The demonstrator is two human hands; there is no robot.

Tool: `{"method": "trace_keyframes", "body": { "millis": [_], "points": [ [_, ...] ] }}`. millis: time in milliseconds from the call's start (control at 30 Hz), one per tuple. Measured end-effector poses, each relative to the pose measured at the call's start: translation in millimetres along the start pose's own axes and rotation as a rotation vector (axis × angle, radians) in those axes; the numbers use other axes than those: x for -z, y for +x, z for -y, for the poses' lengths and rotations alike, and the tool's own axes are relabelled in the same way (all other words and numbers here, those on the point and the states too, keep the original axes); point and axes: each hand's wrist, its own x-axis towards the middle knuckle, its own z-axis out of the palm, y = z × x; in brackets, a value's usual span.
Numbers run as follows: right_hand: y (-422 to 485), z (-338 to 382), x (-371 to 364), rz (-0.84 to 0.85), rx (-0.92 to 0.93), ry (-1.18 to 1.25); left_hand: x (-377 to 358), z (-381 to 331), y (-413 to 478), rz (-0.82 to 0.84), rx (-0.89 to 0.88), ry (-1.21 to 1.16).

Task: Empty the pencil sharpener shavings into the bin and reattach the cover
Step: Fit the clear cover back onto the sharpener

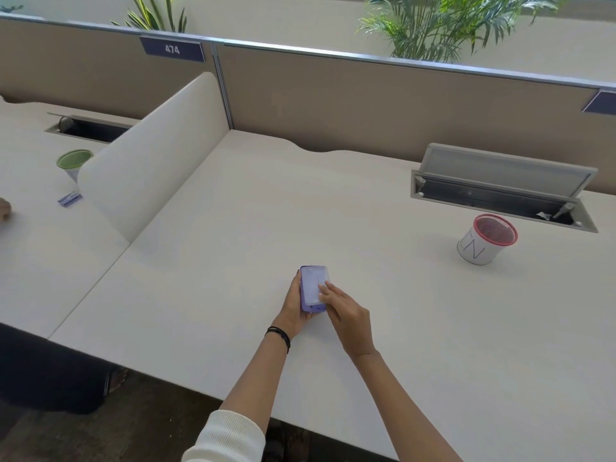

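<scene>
A purple pencil sharpener (312,284) with a pale translucent cover lies low over the white desk (233,261), near its middle. My left hand (294,310) wraps around its left side and lower end, holding it. My right hand (346,315) rests its fingertips on the cover's right edge. The bin (483,243) is a small white cup with a red mesh rim and letters on its side. It stands upright at the right, well apart from both hands. Whether shavings are inside the sharpener cannot be seen.
An open cable tray (506,191) with a raised lid sits behind the bin. A white curved divider (150,171) separates the neighbouring desk, where a green-rimmed cup (74,161) and a small blue item (69,198) stand. Another person's hand (4,210) shows at the far left edge.
</scene>
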Motion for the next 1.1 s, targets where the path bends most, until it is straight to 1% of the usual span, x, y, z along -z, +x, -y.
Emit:
{"method": "trace_keyframes", "body": {
  "millis": [167, 367, 533, 667, 800, 933, 1100],
  "points": [
    [4, -1, -3, -0.018, -0.037, -0.021, -1, 1, 2, 0.022, 0.019, -0.049],
    [0, -3, -5, 0.029, -0.023, -0.029, -3, -2, 0, 0.02, 0.053, -0.049],
    [-3, -4, -2, 0.062, 0.006, -0.061, -5, -1, -3, 0.032, 0.039, -0.036],
    [-5, -6, 1, 0.108, 0.014, -0.062, -7, 2, -5, 0.075, 0.024, 0.014],
    [-6, -8, 4, 0.141, 0.015, -0.021, -9, -2, -7, 0.108, 0.005, 0.04],
    [-6, -7, 4, 0.133, -0.02, 0.049, -8, 0, -4, 0.107, -0.004, 0.071],
    [-10, -11, 7, 0.201, -0.028, 0.07, -7, 1, -5, 0.097, 0.023, 0.056]
  ]
}}
